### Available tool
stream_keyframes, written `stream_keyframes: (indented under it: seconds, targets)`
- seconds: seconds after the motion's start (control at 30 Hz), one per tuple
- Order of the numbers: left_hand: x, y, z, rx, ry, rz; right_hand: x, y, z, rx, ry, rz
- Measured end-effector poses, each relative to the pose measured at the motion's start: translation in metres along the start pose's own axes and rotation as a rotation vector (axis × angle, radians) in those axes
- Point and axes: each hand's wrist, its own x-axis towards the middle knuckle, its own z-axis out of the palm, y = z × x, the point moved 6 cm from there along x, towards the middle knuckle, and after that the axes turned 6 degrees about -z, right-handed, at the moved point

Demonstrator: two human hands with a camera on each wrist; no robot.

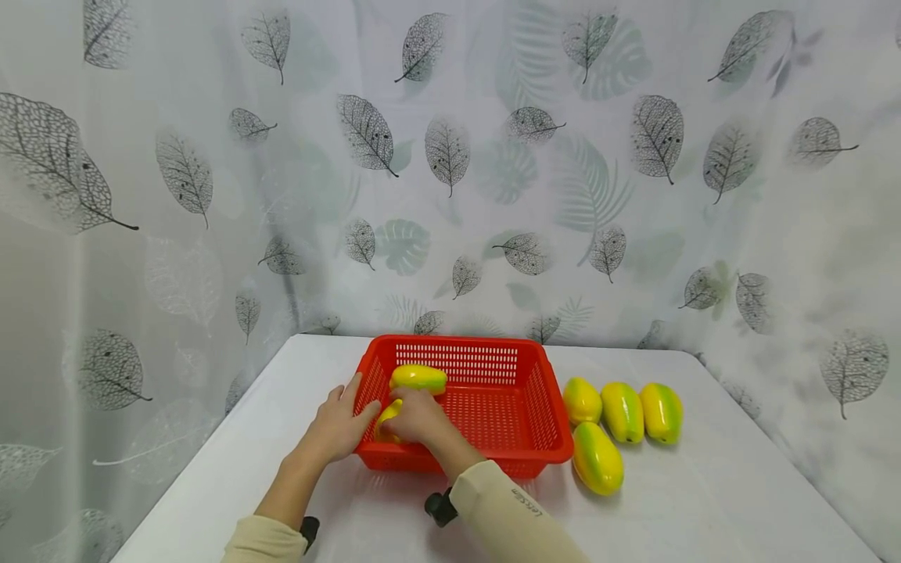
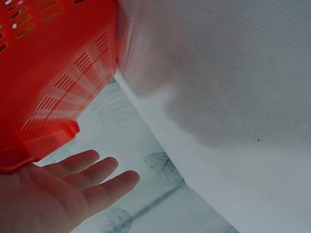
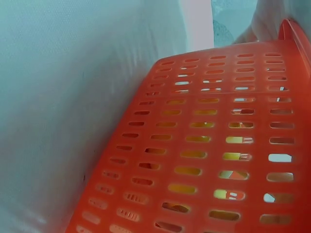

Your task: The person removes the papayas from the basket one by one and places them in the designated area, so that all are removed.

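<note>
A red plastic basket [image 1: 486,455] stands on the white table. Inside it, toward the left, lies a yellow-green papaya [image 1: 418,378]. My right hand [image 1: 421,418] reaches over the front rim and holds a second papaya [image 1: 387,424] in the front left corner; its fingertips are partly hidden. At the basket's left rim is my left hand [image 1: 336,426], thumb toward the inside. The left wrist view shows that hand's palm [image 2: 43,201] against the rim, with fingers [image 2: 112,190] extended outside. Through the basket's slots in the right wrist view, yellow fruit [image 3: 182,188] shows.
To the basket's right, several papayas [image 1: 622,412] lie grouped on the white table [image 1: 718,485], one closer to the front [image 1: 597,459]. A leaf-printed curtain [image 1: 479,211] hangs behind the table and along both sides.
</note>
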Motion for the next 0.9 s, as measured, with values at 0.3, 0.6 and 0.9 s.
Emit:
stream_keyframes:
  seconds: [0.3, 0.6, 0.9]
  targets:
    - [0.0004, 0.0010, -0.0012, 0.007, -0.003, 0.002, -0.0014, -0.0065, -0.0005, -0.050, -0.030, -0.040]
    - [-0.0005, 0.0003, 0.0005, 0.004, -0.008, 0.001, -0.0045, -0.0068, -0.0018, -0.047, -0.047, -0.030]
    - [-0.0023, 0.0006, -0.0004, -0.007, -0.005, -0.002, -0.0033, -0.0054, -0.0020, -0.033, -0.032, -0.038]
